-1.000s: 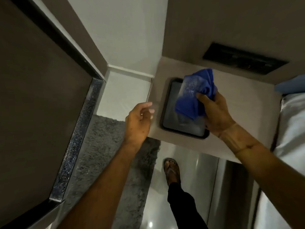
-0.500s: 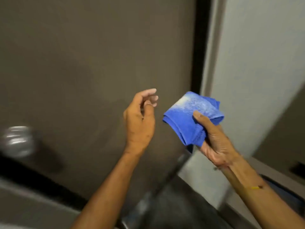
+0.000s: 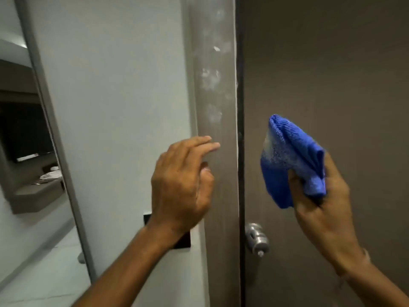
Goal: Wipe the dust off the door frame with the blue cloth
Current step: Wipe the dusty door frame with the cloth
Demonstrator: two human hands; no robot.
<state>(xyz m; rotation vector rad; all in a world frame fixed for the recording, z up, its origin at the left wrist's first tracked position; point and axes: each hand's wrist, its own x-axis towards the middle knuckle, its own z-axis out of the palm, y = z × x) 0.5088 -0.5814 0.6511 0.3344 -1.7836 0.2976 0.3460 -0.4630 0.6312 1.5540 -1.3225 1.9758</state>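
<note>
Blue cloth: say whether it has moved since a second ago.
Yes. The blue cloth, in the right hand, left the dark tray and is now raised before the door, right of the dusty door frame.

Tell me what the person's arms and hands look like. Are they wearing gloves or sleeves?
No gloves and no sleeves. Both arms are bare as far as the picture shows. The left hand has nothing on it that I can see, though it is a bit blurry. Near the right hand, something thin, maybe a thread or band, goes round the wrist, too blurry to be sure.
</note>
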